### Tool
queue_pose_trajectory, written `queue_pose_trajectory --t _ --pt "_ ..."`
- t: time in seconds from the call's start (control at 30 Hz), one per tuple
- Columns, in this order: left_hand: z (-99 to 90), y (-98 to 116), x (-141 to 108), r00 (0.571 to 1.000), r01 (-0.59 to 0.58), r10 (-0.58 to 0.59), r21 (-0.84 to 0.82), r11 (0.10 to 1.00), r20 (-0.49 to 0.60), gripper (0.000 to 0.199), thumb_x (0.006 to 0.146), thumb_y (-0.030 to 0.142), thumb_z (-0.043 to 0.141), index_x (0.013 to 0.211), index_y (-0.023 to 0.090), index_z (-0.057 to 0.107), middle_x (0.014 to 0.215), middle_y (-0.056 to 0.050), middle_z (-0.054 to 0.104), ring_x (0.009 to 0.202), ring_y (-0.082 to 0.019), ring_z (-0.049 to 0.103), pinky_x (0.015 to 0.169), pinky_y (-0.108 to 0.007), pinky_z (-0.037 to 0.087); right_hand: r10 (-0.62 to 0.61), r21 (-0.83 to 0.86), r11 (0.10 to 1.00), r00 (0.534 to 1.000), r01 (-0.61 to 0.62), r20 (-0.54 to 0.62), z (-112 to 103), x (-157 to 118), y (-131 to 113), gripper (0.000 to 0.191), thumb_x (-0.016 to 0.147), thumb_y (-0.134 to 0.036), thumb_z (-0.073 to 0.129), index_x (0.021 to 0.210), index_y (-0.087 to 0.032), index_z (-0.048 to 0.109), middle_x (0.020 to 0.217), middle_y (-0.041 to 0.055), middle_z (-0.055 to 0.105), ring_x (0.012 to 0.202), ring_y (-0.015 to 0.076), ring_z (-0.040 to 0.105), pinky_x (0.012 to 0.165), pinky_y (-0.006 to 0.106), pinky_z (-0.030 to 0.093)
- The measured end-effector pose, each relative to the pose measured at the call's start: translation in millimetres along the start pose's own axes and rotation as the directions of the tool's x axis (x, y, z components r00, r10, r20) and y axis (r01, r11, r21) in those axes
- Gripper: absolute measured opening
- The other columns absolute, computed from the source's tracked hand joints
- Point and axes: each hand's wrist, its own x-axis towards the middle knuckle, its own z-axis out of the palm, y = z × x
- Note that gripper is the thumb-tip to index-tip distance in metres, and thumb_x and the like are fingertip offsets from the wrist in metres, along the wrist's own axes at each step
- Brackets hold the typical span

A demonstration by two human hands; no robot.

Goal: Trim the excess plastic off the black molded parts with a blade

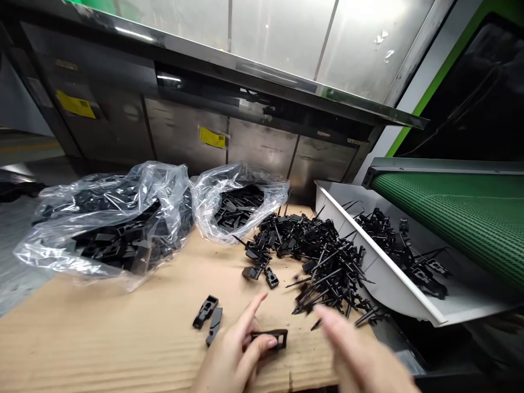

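**Left hand [235, 357] pinches a black plastic clip [280, 339], with many more pieces loose about**

From left to right, a clear plastic bag [170, 177] holds a large heap of black parts, and a smaller clear bag [281, 192] beside it is open, showing more of them. Nearer, two loose black pieces [206, 311] lie side by side on the cardboard, just left of the left hand. That hand grips the clip between thumb and fingers, low at the near middle. The right hand [362, 355], at the near right, is blurred; I cannot tell whether it holds anything. Beyond the hands spreads a tangled pile of spiked black pieces [327, 262], with a small black housing [271, 278] at its left edge. More black pieces lie in the pale tray [382, 256] at right. By my reading, the handling is well short of finished: the bags and pile still hold plenty, though which pieces are done cannot be told.

The surface is tan corrugated cardboard [102, 341], with dark specks near the pile. Behind it stand worn metal panels [184, 128] with yellow labels [212, 137], under a jutting metal ledge [196, 52]. At far right, a green conveyor belt [458, 213] overhangs the tray.
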Motion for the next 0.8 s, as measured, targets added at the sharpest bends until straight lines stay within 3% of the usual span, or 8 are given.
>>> queue_pose_trajectory --t 0.13,0.2,0.27,0.37,0.5,0.6,0.67,0.8 --pt "-15.1 6.3 -5.2 0.954 -0.299 0.278 0.406 0.863 0.110 0.016 0.084 0.025 0.053 0.093 0.026 0.067 0.077 -0.001 0.068 0.066 -0.017 0.065 0.062 -0.020 0.050 -0.013 -0.071 0.997 1.000 0.014 0.014 -10.2 39.7 45.8 0.053 0.081 -0.012 0.058 0.127 -0.039 0.047 0.105 0.0007 0.068 0.082 0.0212 0.069 0.072 0.033 0.054" --pt "-16.4 8.9 -7.4 0.929 -0.370 0.335 0.479 0.796 0.161 0.016 0.087 0.022 0.050 0.093 0.025 0.065 0.081 -0.001 0.069 0.074 -0.017 0.066 0.066 -0.019 0.050 0.010 -0.079 0.997 0.994 -0.001 0.113 -10.3 40.5 51.6 0.037 0.085 -0.021 0.054 0.120 -0.029 0.055 0.113 0.0084 0.062 0.069 0.0177 0.068 0.061 0.029 0.054" --pt "-14.5 9.6 -8.8 0.923 -0.382 0.347 0.514 0.768 0.167 0.017 0.088 0.021 0.047 0.095 0.023 0.062 0.082 -0.002 0.067 0.073 -0.017 0.065 0.065 -0.019 0.050 0.037 -0.100 0.995 0.975 -0.015 0.220 -7.3 23.1 43.2 0.031 0.087 -0.030 0.050 0.115 -0.023 0.059 0.094 0.0104 0.064 0.052 0.0139 0.063 0.048 0.026 0.050" --pt "-10.5 9.1 -9.6 0.929 -0.367 0.333 0.534 0.762 0.163 0.017 0.089 0.020 0.044 0.094 0.021 0.060 0.087 -0.004 0.064 0.076 -0.017 0.064 0.068 -0.022 0.050 0.029 -0.021 1.000 0.869 -0.022 0.494 1.4 -16.9 20.4 0.028 0.090 -0.034 0.041 0.102 -0.021 0.062 0.077 0.0072 0.062 0.052 0.0146 0.063 0.048 0.024 0.051" --pt "-9.9 8.6 -9.3 0.928 -0.373 0.293 0.524 0.766 0.231 0.018 0.088 0.017 0.043 0.097 0.021 0.058 0.086 -0.004 0.061 0.073 -0.017 0.063 0.065 -0.023 0.049 0.024 0.088 0.989 0.731 -0.115 0.682 12.0 -44.1 7.7 0.034 0.087 -0.043 0.043 0.106 -0.018 0.055 0.084 0.0067 0.065 0.070 0.0183 0.067 0.056 0.023 0.056" --pt "-11.0 8.5 -10.0 0.910 -0.412 0.304 0.534 0.738 0.282 0.020 0.089 0.018 0.043 0.103 0.020 0.057 0.084 -0.004 0.061 0.072 -0.017 0.062 0.063 -0.024 0.049 -0.011 0.207 0.954 0.661 -0.219 0.750 11.7 -44.5 13.0 0.027 0.087 -0.032 0.047 0.111 -0.019 0.053 0.093 0.0059 0.065 0.086 0.0162 0.065 0.072 0.020 0.054" --pt "-10.9 9.0 -10.8 0.907 -0.419 0.313 0.552 0.721 0.280 0.021 0.090 0.018 0.041 0.100 0.019 0.059 0.082 -0.005 0.062 0.071 -0.018 0.062 0.062 -0.025 0.049 -0.008 0.241 0.930 0.641 -0.278 0.768 8.6 -45.2 16.3 0.022 0.089 -0.021 0.043 0.107 -0.021 0.056 0.088 0.0045 0.065 0.083 0.0142 0.065 0.073 0.020 0.053" --pt "-9.0 10.7 -10.7 0.914 -0.405 0.314 0.558 0.725 0.255 0.023 0.091 0.018 0.038 0.094 0.017 0.061 0.078 -0.005 0.062 0.067 -0.018 0.061 0.059 -0.025 0.049 0.003 0.221 0.945 0.679 -0.243 0.734 4.0 -52.5 15.9 0.023 0.090 -0.021 0.043 0.105 -0.020 0.060 0.076 0.0040 0.062 0.067 0.0136 0.064 0.064 0.020 0.054"
